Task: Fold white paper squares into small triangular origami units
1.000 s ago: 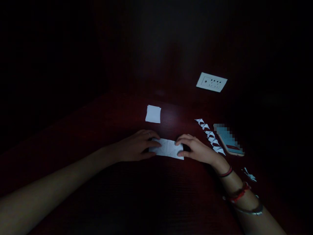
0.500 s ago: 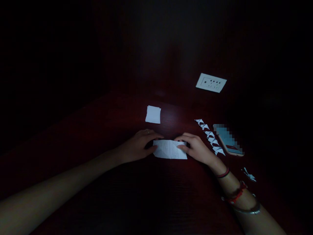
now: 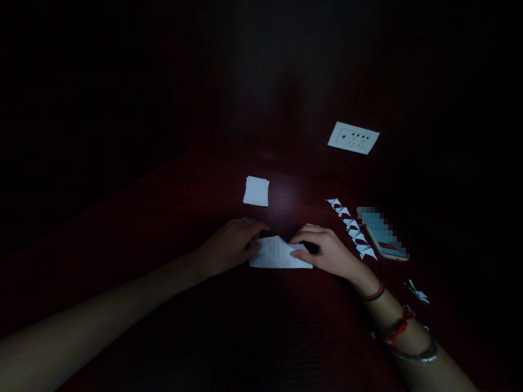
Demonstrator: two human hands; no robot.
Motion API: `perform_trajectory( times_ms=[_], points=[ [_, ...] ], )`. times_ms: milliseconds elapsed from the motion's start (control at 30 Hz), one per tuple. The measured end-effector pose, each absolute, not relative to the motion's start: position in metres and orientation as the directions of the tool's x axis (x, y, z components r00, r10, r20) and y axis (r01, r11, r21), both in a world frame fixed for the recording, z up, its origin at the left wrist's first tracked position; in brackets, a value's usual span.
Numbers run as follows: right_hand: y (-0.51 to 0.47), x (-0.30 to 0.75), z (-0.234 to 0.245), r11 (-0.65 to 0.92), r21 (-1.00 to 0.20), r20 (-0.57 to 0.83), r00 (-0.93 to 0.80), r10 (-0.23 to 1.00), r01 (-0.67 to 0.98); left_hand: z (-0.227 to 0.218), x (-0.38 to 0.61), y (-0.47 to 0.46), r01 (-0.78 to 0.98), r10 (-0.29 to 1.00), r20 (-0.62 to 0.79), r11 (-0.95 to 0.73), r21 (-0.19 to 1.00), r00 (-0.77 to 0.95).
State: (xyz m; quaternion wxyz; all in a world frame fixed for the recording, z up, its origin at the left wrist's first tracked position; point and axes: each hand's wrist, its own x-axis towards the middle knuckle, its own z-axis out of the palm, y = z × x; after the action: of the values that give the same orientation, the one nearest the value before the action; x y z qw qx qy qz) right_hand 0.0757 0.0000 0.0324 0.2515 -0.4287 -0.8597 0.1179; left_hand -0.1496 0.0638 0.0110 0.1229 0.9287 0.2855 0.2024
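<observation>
Between my hands, on a dark reddish table, is a folded sheet of paper [image 3: 274,253] with faint lines of writing. Its right upper corner is being bent inward, so the top edge rises to a peak near the middle. My left hand [image 3: 235,243] pinches the paper's left end between thumb and fingers. At the right end, my right hand [image 3: 322,249] has its thumb on the front face and its fingers behind the top edge. The tips of those fingers are partly hidden.
A stack of square white paper [image 3: 256,191] lies beyond my hands. To the right are a row of small folded paper pieces [image 3: 352,230], a phone [image 3: 384,234] with a blurred screen, and a crumpled white scrap [image 3: 418,292]. A power socket [image 3: 353,138] is on the wall.
The paper's straight top edge is now peaked, its right corner bent inward by my right hand. The paper's left end has shifted slightly left.
</observation>
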Motion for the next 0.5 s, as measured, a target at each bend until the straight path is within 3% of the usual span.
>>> perform_trajectory(
  times_ms=[133, 300, 500],
  points=[
    [0.0015, 0.0755, 0.0289, 0.609, -0.377, 0.302, -0.529, 0.793, 0.698, 0.0095, -0.1486, 0.0630, 0.449, 0.511, 0.347, -0.859, 0.247, 0.786],
    [0.0019, 0.0740, 0.0263, 0.561, -0.334, 0.338, -0.460, 0.821, 0.758, 0.0141, -0.1476, 0.0595, 0.260, 0.295, 0.285, -0.953, 0.154, 0.912],
    [-0.0023, 0.0687, 0.0298, 0.654, -0.324, 0.293, -0.585, 0.756, 0.683, 0.0124, -0.1498, 0.0623, 0.316, 0.342, 0.249, -0.938, 0.140, 0.906]
  ],
)
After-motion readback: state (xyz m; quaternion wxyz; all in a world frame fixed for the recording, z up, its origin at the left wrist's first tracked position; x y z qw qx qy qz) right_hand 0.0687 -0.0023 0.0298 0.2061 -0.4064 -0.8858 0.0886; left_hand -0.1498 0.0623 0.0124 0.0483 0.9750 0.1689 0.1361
